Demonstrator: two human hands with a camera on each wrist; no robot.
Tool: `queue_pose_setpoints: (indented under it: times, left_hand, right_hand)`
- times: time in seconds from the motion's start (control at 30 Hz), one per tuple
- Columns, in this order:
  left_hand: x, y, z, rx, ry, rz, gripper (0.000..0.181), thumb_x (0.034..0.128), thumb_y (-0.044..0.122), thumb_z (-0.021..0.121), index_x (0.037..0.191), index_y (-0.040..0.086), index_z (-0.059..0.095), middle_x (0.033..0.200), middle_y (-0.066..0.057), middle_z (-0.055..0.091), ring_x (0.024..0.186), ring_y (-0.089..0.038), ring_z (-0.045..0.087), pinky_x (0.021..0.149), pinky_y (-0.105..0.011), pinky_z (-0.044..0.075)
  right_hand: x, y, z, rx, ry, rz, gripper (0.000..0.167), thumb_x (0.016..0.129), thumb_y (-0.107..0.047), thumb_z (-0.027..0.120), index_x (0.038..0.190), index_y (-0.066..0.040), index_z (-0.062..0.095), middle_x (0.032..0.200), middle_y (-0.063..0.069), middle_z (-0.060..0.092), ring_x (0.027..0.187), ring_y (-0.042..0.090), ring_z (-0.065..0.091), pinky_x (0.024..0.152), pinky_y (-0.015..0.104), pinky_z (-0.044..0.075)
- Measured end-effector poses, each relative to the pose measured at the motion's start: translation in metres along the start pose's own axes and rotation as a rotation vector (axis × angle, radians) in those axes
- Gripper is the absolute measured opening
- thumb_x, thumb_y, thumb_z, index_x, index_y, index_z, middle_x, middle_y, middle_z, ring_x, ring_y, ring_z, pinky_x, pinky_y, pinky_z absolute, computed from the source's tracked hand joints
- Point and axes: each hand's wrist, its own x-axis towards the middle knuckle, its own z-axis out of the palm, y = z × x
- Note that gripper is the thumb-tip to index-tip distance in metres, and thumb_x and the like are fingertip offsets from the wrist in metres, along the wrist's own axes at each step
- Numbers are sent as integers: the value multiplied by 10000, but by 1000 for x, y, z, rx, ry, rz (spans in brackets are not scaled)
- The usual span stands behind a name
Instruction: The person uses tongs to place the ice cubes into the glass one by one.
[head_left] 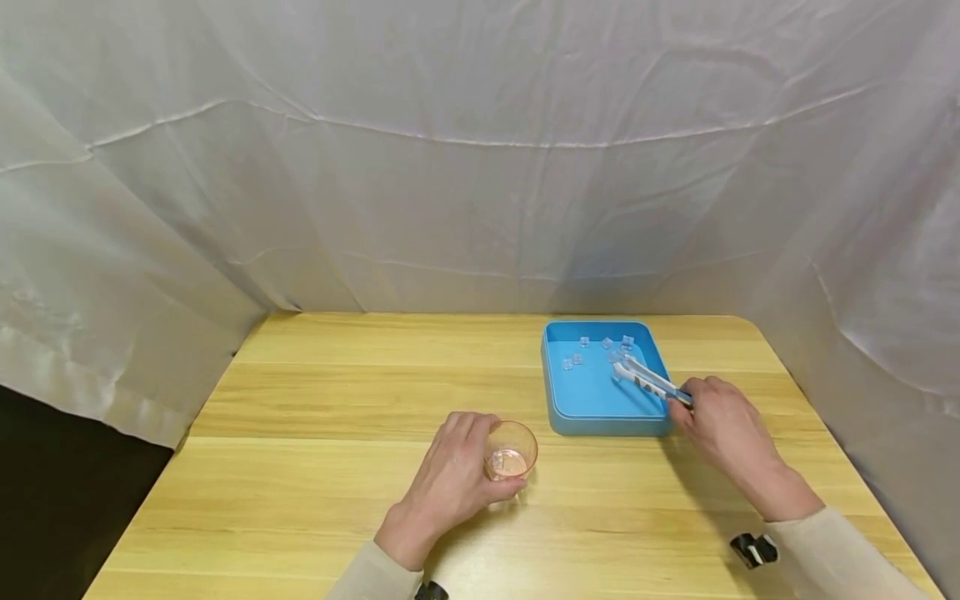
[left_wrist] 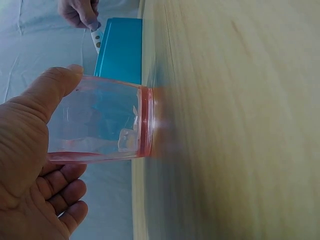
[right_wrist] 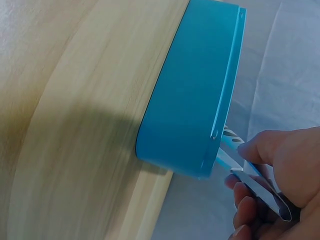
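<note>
My left hand (head_left: 455, 465) grips a clear pinkish-orange cup (left_wrist: 100, 120) that stands upright on the table, thumb on one side and fingers round the other. At the cup's bottom lies a clear cube (left_wrist: 127, 140). In my right hand (head_left: 731, 429) is a pair of tongs (head_left: 652, 380), held near its closed end between thumb and fingers. The tongs' tips reach down into a blue tray (head_left: 611, 422), beside several clear cubes (head_left: 577, 359). Whether the tips touch a cube is hard to tell. In the right wrist view the tray wall hides the tips.
The light wooden table (head_left: 315, 492) carries the tray at its back right, with the cup nearer the front and to the left. A pale cloth curtain (head_left: 480, 208) hangs behind and at both sides.
</note>
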Motion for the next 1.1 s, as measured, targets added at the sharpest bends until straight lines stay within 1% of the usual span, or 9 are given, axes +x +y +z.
queue_pose_setpoints:
  times: [0.17,0.3,0.57,0.77,0.93,1.1]
  left_hand:
    - [0,0,0,-10,1,2,780,715,508,947,1284,74,639,1194,-38,692,1176,-220,594,1077,-401,492]
    - [0,0,1,-17,1,2,777,713,502,950,1282,77,637,1190,-45,694,1172,-221,593,1074,-403,493]
    - [0,0,0,-25,-2,-1,777,713,498,952,1284,75,638,1194,-43,692,1176,-220,589,1072,-407,495]
    - [0,0,0,-27,-12,-10,780,717,509,948,1287,78,636,1198,-39,688,1183,-219,583,1078,-409,493]
    - [0,0,0,-37,-20,-15,778,719,506,948,1290,81,633,1201,-39,687,1185,-216,580,1088,-406,486]
    - [0,0,0,-38,-24,-21,770,723,504,946,1287,84,633,1201,-34,685,1185,-211,580,1089,-404,487]
  right_hand:
    - [2,-1,2,-6,-22,10,170,947,-130,670,864,14,634,699,54,485,649,211,421,552,315,347]
    - [5,-2,4,-14,-36,17,180,947,-121,657,812,-17,599,692,53,471,654,221,426,561,318,340]
    - [8,-5,7,-23,-65,7,257,948,-106,639,727,-76,514,675,47,428,650,218,409,560,310,313]
    - [8,-8,9,-26,-91,9,266,956,-116,653,734,-79,512,681,40,415,647,207,398,561,311,305]
    - [8,-9,10,-32,-90,-7,256,951,-107,667,743,-70,523,685,44,425,638,210,403,565,311,313]
    - [8,-11,12,-31,-96,-1,251,951,-104,663,743,-72,526,687,44,428,634,207,403,564,308,314]
